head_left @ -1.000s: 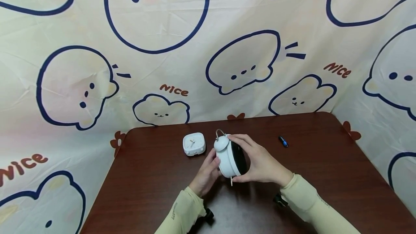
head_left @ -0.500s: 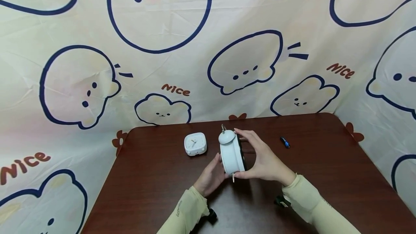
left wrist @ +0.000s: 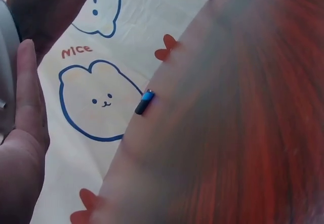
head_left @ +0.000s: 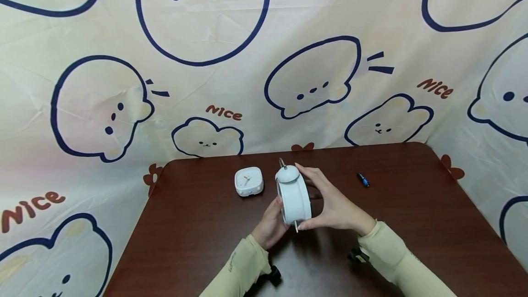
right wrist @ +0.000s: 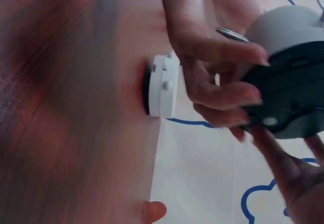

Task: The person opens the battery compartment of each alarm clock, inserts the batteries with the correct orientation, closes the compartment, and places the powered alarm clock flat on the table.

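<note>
A white round alarm clock [head_left: 296, 200] is upright between my two hands, its side toward the head view. A bell sits on top, a metal handle [head_left: 282, 162] above it and a thin metal foot below. My right hand [head_left: 338, 206] grips it from the right, thumb at the bottom and fingers at the top. From the left, my left hand [head_left: 270, 226] holds the lower part, thumb along the front edge. In the right wrist view, the left fingertips [right wrist: 248, 92] reach the clock's dark back [right wrist: 293, 90]. Most of the dial is hidden.
A white square clock [head_left: 249, 181] stands on the dark brown table [head_left: 198, 223], left of and behind my hands. Toward the right lies a small blue-and-black cylinder [head_left: 363, 179], like a battery. A patterned cloth [head_left: 247, 81] hangs behind the table.
The alarm clock has turned, so its dark back no longer shows in the head view, and shifted slightly right. My left thumb left its side and now lies along the front edge.
</note>
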A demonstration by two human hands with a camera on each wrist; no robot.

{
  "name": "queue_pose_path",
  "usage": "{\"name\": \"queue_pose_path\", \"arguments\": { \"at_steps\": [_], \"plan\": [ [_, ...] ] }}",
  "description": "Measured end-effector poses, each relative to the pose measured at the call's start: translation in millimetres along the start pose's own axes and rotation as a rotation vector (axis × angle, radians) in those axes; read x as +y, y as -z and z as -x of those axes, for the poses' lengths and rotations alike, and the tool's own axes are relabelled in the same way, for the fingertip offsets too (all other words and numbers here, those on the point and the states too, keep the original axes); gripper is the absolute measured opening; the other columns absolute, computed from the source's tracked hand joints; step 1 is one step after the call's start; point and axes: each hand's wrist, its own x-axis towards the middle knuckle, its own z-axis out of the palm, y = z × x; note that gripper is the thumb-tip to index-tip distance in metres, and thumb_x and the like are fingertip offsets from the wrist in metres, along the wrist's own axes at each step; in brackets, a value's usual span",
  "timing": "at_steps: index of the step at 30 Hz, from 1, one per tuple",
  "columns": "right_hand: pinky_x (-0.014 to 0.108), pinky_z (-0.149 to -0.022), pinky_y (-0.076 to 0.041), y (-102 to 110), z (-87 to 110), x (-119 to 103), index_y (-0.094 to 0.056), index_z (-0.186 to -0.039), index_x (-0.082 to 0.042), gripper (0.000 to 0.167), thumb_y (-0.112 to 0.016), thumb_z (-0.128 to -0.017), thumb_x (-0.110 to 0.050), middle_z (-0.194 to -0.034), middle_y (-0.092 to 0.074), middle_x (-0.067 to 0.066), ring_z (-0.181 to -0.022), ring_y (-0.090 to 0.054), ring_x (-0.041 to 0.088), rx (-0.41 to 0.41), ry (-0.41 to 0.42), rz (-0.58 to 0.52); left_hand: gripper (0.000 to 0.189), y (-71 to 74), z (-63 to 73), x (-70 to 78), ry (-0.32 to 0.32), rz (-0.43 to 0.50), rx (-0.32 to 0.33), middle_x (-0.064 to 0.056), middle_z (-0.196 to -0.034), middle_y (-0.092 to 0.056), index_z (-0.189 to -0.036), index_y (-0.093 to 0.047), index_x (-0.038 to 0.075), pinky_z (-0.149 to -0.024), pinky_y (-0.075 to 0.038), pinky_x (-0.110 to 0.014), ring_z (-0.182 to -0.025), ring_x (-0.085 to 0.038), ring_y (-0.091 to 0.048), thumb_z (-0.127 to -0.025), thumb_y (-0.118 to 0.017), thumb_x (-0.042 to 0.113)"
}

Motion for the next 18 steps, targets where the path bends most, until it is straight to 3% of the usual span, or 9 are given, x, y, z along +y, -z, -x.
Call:
{"name": "queue_pose_path", "arguments": {
  "at_steps": [6, 10, 13, 18],
  "plan": [
    [0.034, -0.098, -0.056, 6.2, -0.7, -0.9, -0.015, -0.167, -0.032, 0.115, -0.091, -0.08, -0.026, -0.163, -0.036, 0.008, -0.136, -0.053, 0.032, -0.015, -0.084, -0.068, 0.079, -0.6, -1.6, 2.4, -0.045, -0.024, 0.082, 0.013, -0.128, -0.06, -0.159, -0.017, 0.01, -0.097, -0.051, -0.024, -0.113, -0.002, -0.06, -0.103, -0.054, 0.052],
    [0.034, -0.097, -0.058, 9.1, 0.3, -4.6, -0.016, -0.167, -0.024, 0.103, -0.083, -0.089, -0.023, -0.162, -0.04, 0.014, -0.132, -0.057, 0.034, 0.013, -0.097, -0.043, 0.07, 1.2, -4.6, 4.4, -0.096, -0.085, 0.156, 0.008, -0.128, -0.054, -0.15, -0.023, 0.013, -0.09, -0.054, -0.024, -0.108, -0.004, -0.06, -0.102, -0.061, 0.046],
    [0.035, -0.096, -0.058, 8.8, 1.2, -8.2, -0.017, -0.167, -0.019, 0.099, -0.081, -0.092, -0.025, -0.16, -0.044, 0.017, -0.128, -0.061, 0.032, 0.02, -0.124, -0.005, 0.057, 2.5, -6.0, 6.5, -0.099, -0.119, 0.217, 0.004, -0.125, -0.054, -0.14, -0.029, 0.014, -0.083, -0.058, -0.026, -0.102, -0.006, -0.062, -0.102, -0.062, 0.041],
    [0.039, -0.089, -0.06, 3.9, 1.6, -8.8, -0.028, -0.164, -0.014, 0.094, -0.08, -0.091, -0.039, -0.149, -0.057, 0.014, -0.115, -0.067, 0.024, 0.046, -0.178, 0.145, 0.042, 2.9, -7.8, 7.7, -0.101, -0.174, 0.276, 0.003, -0.121, -0.058, -0.133, -0.033, 0.011, -0.081, -0.058, -0.025, -0.099, -0.007, -0.064, -0.105, -0.061, 0.027]
  ]
}}
